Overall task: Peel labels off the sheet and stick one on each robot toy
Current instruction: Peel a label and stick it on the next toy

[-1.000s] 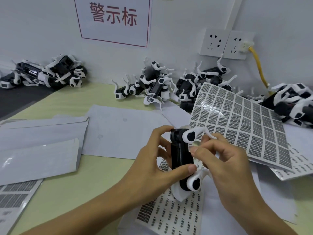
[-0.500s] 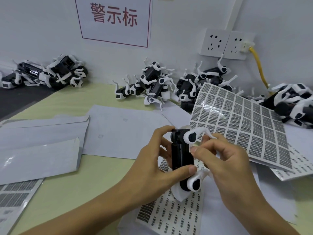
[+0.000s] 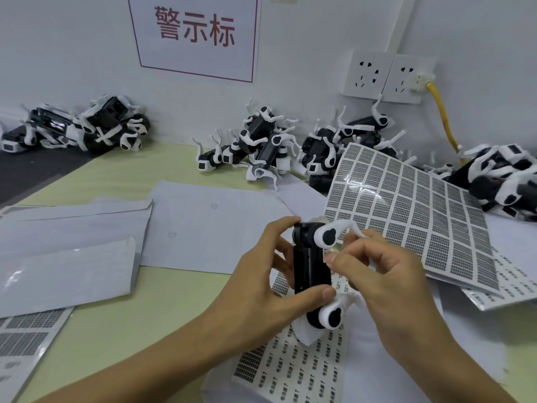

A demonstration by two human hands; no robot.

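Black plastic robot toy w/ white legs (image 3: 311, 274) held upright at frame centre, above the table; long axis approx 12-to-6 o'clock, slightly tilted, lower end w/ white pointed piece aimed at 6, upper end at 12. White legs w/ black round joints sticking out toward 3 at top and bottom.

Left hand (image 3: 261, 289) gripping toy body from 9 o'clock side: thumb wrapped across lower front, forefinger curled over top end. Right hand (image 3: 386, 280) at 3 o'clock of toy, fingers curled, fingertips pinched against toy's right edge just under the upper leg; small pale bit at fingertips, poss. a label, too small to confirm.

Glossy label sheet w/ grey printed rectangles (image 3: 412, 210) at 2 o'clock of toy, curling up off table, propped near toy pile. White sheet w/ small dark printed labels (image 3: 293, 370) flat under the hands, at 6 o'clock.

Pale yellow-green tabletop (image 3: 151, 309) w/ blank white backing papers (image 3: 72, 251) at 9 o'clock. Piles of black-and-white robot toys (image 3: 255, 146) along back wall at 12; more at 10 and 2. White wall sockets (image 3: 386, 77) w/ yellow cable (image 3: 441, 117) at 1 o'clock. White sign w/ red characters (image 3: 194, 30) at 12.
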